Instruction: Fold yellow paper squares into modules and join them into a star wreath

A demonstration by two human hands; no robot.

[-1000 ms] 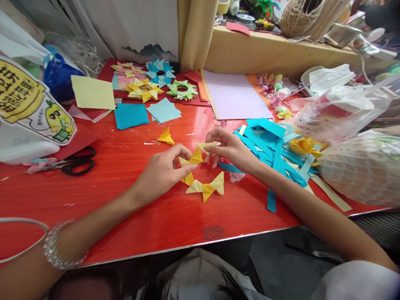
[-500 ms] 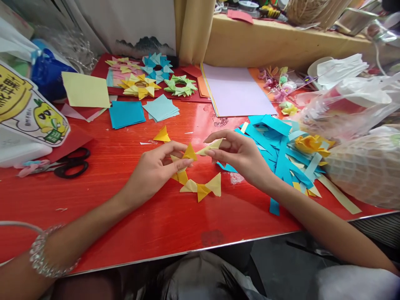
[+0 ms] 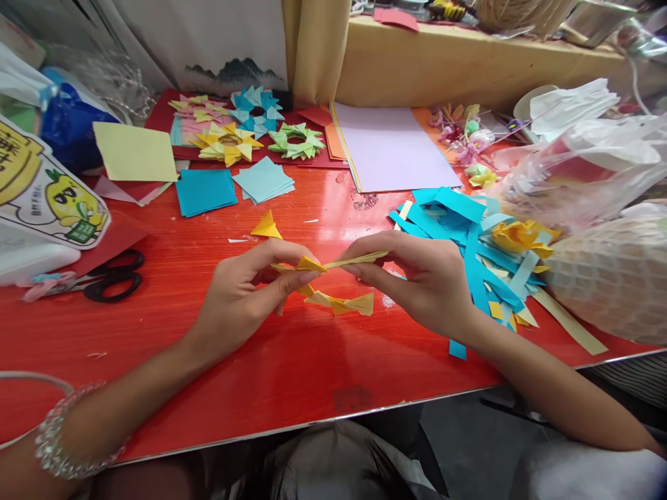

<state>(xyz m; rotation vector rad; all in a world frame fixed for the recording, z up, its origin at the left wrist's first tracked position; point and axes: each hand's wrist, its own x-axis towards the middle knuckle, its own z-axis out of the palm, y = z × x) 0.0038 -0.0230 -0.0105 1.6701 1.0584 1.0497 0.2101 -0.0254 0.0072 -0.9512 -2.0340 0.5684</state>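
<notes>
My left hand pinches one end of a curved chain of folded paper pieces, in orange-yellow and pale yellow. Between the thumb and finger of my right hand is a pale yellow folded paper piece, seen nearly edge-on. Its left tip touches the orange-yellow end piece of the chain; whether it sits inside a fold I cannot tell. The rest of the chain hangs below, towards me. A loose orange-yellow folded piece lies just beyond my left hand.
Finished paper rings lie at the back, behind blue paper squares and light blue squares. Black-handled scissors rest at left. Blue paper strips pile up beside my right hand, with a netted bundle further right.
My right hand has turned its pale yellow piece flatter, against the chain's end piece. The chain has tilted and now shows more edge-on. The view has shifted slightly.
</notes>
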